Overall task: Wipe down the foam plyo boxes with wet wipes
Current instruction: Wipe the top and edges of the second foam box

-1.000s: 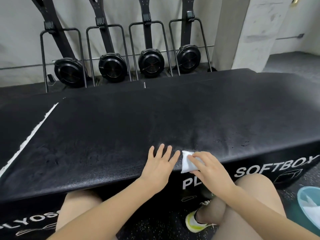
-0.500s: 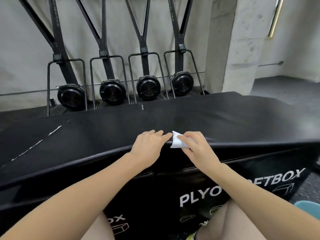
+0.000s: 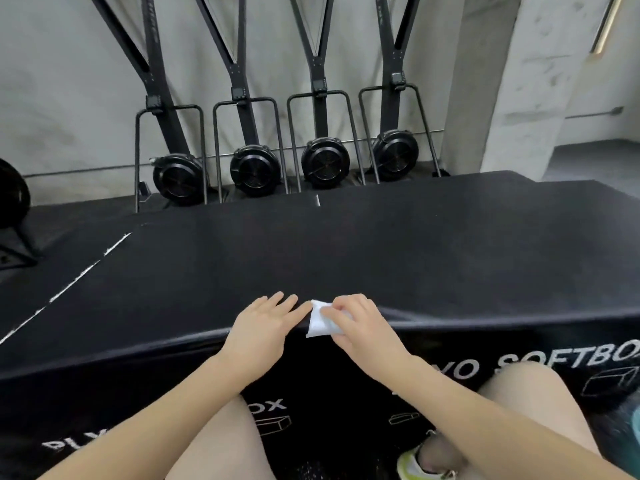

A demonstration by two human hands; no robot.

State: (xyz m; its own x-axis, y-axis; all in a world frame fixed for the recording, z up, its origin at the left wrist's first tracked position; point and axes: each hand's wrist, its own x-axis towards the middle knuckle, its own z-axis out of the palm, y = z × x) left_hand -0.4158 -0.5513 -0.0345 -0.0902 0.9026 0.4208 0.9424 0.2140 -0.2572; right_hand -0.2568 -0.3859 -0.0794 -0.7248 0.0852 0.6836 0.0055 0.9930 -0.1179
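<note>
black foam plyo box (image 3: 346, 258) fills the view, w/ four black fan machines (image 3: 254, 169) along a grey concrete wall (image 3: 69, 81) behind. left hand (image 3: 265, 329) lies flat, fingers straight, on the box's near edge; right hand (image 3: 360, 329) pinches a folded white wet wipe (image 3: 320, 322) against that edge, just beside the left fingertips. white print on the box front is partly cut off by arms & knees.

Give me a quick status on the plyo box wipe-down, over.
Left hand flat on the foam plyo box, open. Right hand presses the folded wet wipe at the near top edge. Nothing in the way on the box top.
</note>
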